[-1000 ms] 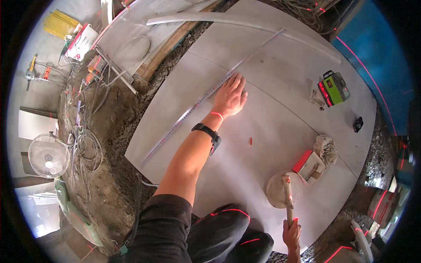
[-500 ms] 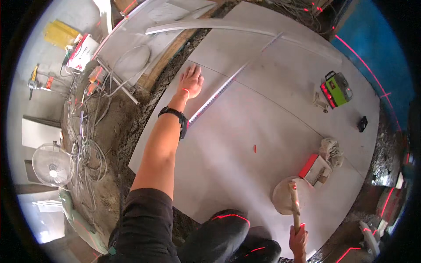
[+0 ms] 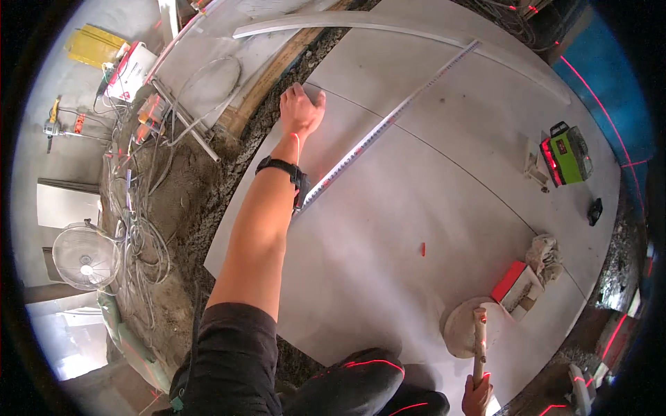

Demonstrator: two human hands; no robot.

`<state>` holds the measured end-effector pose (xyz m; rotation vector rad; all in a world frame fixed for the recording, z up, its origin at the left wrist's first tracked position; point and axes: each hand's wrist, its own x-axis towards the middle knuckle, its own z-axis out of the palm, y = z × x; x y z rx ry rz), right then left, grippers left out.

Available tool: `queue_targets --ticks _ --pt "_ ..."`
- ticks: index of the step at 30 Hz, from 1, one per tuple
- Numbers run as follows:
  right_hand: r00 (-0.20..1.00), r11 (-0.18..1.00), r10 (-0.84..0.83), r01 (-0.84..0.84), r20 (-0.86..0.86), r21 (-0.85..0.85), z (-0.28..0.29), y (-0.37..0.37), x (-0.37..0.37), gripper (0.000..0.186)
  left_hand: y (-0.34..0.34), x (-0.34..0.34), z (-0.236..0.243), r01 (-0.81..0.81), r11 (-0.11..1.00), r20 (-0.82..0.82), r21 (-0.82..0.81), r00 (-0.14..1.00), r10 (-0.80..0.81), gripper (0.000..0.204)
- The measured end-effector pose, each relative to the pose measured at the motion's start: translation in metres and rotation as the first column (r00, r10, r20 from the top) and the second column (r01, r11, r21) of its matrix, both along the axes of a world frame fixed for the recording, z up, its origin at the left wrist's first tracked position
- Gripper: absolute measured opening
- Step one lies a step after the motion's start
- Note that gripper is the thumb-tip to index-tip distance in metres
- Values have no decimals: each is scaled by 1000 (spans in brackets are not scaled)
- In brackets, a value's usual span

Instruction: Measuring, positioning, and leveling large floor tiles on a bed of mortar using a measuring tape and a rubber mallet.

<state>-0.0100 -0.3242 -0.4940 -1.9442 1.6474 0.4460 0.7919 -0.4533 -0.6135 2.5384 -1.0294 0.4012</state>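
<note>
My left hand rests near the left edge of the large pale floor tiles, beside a tile joint. Its fingers are somewhat bent, thumb apart, and nothing shows in them. A marked silver tape measure blade runs diagonally across the tiles, its near end close to my watch. At the lower right my right hand is closed round a wooden handle. Under that handle appears a round whitish disc; whether the two are joined I cannot tell. A short red stick lies on the tile.
A green laser level stands at the right, with a small black object near it. Beside the disc are a red-and-white box and a crumpled whitish bag. Cables, a fan and a bucket occupy the left.
My left hand has slid slightly away from me, toward the tile edge, its fingers now more bent. The view has shifted a little. My right hand still holds the wooden handle.
</note>
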Motion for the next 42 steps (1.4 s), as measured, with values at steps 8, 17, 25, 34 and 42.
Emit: queue_targets --ticks 8,17,25,34,42 --pt "1000 997 -17 19 -26 69 -2 -1 -1 37 -11 -8 14 -97 994 -16 54 995 98 80" --pt "978 981 -89 118 -189 152 -4 0 6 40 -8 -7 10 -163 987 132 -3 978 162 68" --pt "992 996 -85 81 -94 -42 5 -5 20 29 144 -123 40 199 966 -308 -167 920 -243 17" --pt "978 984 -171 165 -120 -61 -1 8 18 32 199 -130 144 260 965 -919 -29 372 -128 9" --pt "968 980 -196 189 -157 -55 -32 21 -33 33 118 -37 258 220 940 -177 -259 946 -270 19"
